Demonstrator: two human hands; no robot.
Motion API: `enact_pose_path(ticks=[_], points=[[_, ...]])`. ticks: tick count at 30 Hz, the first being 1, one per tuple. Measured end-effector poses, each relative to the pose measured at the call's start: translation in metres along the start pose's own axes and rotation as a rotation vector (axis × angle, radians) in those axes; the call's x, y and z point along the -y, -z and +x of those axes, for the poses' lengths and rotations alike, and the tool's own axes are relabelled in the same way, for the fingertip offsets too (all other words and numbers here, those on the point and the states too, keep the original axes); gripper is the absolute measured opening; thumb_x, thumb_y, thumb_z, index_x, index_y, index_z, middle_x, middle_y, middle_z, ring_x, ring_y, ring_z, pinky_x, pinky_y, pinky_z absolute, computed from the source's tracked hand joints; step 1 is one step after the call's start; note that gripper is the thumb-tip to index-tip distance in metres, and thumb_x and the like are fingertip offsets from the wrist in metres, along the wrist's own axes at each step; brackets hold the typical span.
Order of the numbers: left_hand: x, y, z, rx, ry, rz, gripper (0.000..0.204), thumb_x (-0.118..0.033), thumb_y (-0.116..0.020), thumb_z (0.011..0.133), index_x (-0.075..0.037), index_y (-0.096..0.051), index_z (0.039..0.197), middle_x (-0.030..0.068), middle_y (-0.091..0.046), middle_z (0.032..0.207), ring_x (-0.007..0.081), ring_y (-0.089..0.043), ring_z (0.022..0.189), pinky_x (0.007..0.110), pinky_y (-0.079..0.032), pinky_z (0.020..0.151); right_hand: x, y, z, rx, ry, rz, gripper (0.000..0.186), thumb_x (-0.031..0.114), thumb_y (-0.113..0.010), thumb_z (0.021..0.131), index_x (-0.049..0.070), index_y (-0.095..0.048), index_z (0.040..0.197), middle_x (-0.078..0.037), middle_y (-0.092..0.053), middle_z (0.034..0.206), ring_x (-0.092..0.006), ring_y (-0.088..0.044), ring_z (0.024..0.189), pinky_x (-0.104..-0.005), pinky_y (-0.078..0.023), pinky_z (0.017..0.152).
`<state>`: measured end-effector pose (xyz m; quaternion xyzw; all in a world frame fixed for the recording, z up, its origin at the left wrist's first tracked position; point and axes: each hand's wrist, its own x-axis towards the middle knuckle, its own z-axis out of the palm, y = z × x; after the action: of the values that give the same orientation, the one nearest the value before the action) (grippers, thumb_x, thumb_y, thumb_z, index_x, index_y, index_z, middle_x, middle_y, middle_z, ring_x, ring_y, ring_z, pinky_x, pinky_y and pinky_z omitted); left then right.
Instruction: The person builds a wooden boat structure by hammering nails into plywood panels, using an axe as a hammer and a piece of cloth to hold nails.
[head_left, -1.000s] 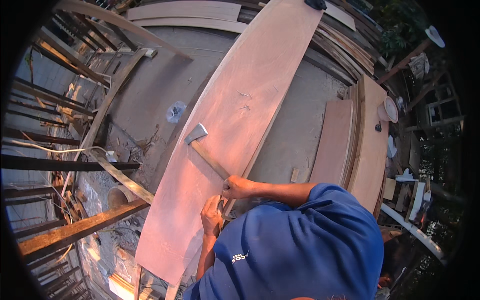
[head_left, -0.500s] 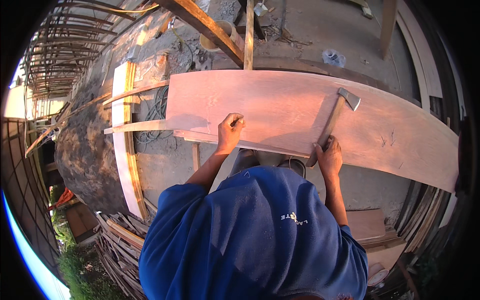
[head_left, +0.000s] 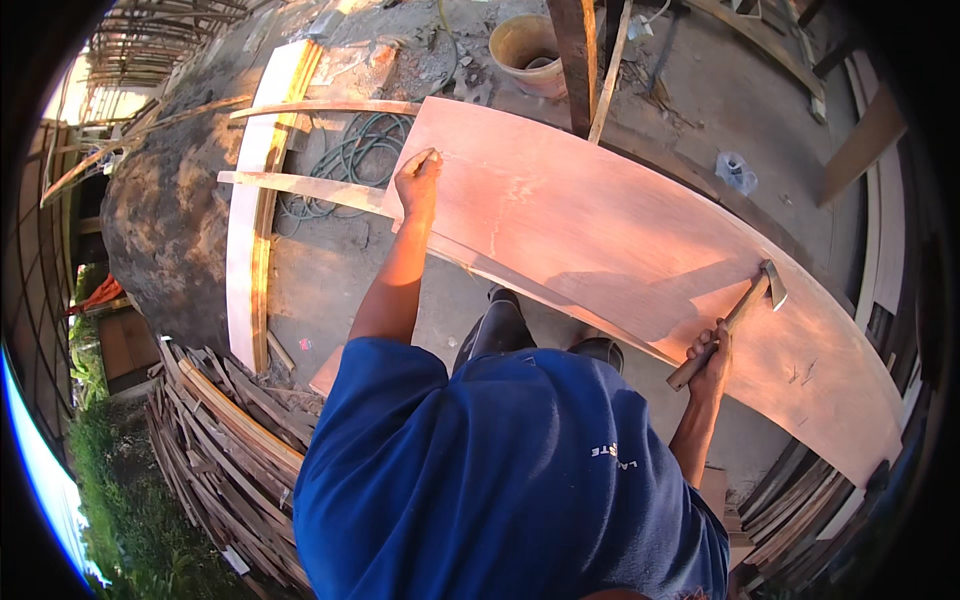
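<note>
A long reddish plywood sheet [head_left: 590, 220] lies across in front of me on wooden supports. Over its left end, my left hand [head_left: 418, 185] has its fingers pinched together near the edge; whatever they hold, if anything, is too small to make out. My right hand [head_left: 710, 358] is wrapped round the wooden handle of a hatchet [head_left: 748, 305]. The hatchet's metal head points away from me and rests on or just above the sheet's right half; I cannot tell which. A few small dark nails [head_left: 800, 373] appear on the sheet to the right of it.
A pale plank beam [head_left: 245, 240] stands at the left, with thin wooden strips [head_left: 320, 190] running to the sheet. Beyond lie a coiled green hose [head_left: 350, 160], a bucket [head_left: 528, 55] and a plastic bag [head_left: 736, 172]. A pile of scrap wood [head_left: 215, 430] sits at near left.
My left hand has moved left and away from me to the sheet's left end. The hatchet and my right hand have shifted right. The whole view has turned.
</note>
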<state>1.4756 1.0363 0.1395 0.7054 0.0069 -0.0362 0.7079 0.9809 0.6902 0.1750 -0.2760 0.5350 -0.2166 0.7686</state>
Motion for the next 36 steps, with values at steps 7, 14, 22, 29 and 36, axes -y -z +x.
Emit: enact_pose_path(ticks=[7,14,22,29,36], points=[[0.044,-0.001,0.149,0.018,-0.257,0.431,0.027,-0.021,-0.074,0.098,0.003,-0.077,0.11,0.0131,-0.079,0.101,0.0194,-0.075,0.094,0.033,-0.056,0.084,-0.067,-0.117,-0.06,-0.049,0.168,-0.532,0.019,0.028,-0.062,0.106,0.01,-0.056,0.11,-0.001,-0.054,0.072,-0.0099,-0.052,0.051,-0.0266,-0.042,0.044],[0.06,0.007,0.181,0.099,-0.309,0.374,0.025,-0.018,-0.073,0.095,-0.001,-0.077,0.112,0.0131,-0.078,0.098,0.0214,-0.075,0.088,0.035,-0.057,0.081,-0.159,-0.259,-0.075,0.137,-0.033,-0.757,0.021,0.026,-0.062,0.104,0.008,-0.053,0.106,0.001,-0.051,0.068,-0.0086,-0.05,0.049,-0.0272,-0.041,0.043],[0.064,0.043,0.195,0.177,-0.433,0.509,0.018,-0.005,-0.071,0.092,-0.001,-0.077,0.109,0.0141,-0.079,0.096,0.0251,-0.076,0.087,0.036,-0.058,0.08,-0.18,-0.353,-0.063,0.19,-0.042,-0.911,0.026,0.027,-0.063,0.103,0.006,-0.055,0.115,0.001,-0.052,0.068,-0.0083,-0.049,0.052,-0.029,-0.043,0.046],[0.06,0.03,0.195,0.221,-0.341,0.325,0.021,-0.017,-0.074,0.097,0.0,-0.078,0.11,0.0118,-0.079,0.102,0.0202,-0.073,0.088,0.034,-0.056,0.08,-0.193,-0.36,-0.06,0.185,-0.001,-0.939,0.021,0.025,-0.063,0.104,0.008,-0.051,0.106,0.002,-0.049,0.068,-0.0077,-0.049,0.052,-0.029,-0.042,0.045],[0.082,0.008,0.197,0.072,-0.268,0.223,0.024,-0.021,-0.075,0.098,-0.001,-0.079,0.109,0.011,-0.079,0.1,0.0172,-0.071,0.089,0.032,-0.054,0.081,-0.195,-0.36,-0.05,0.202,0.094,-1.075,0.042,0.029,-0.064,0.101,0.0,-0.058,0.131,-0.008,-0.061,0.074,-0.0154,-0.058,0.059,-0.0352,-0.048,0.054]])
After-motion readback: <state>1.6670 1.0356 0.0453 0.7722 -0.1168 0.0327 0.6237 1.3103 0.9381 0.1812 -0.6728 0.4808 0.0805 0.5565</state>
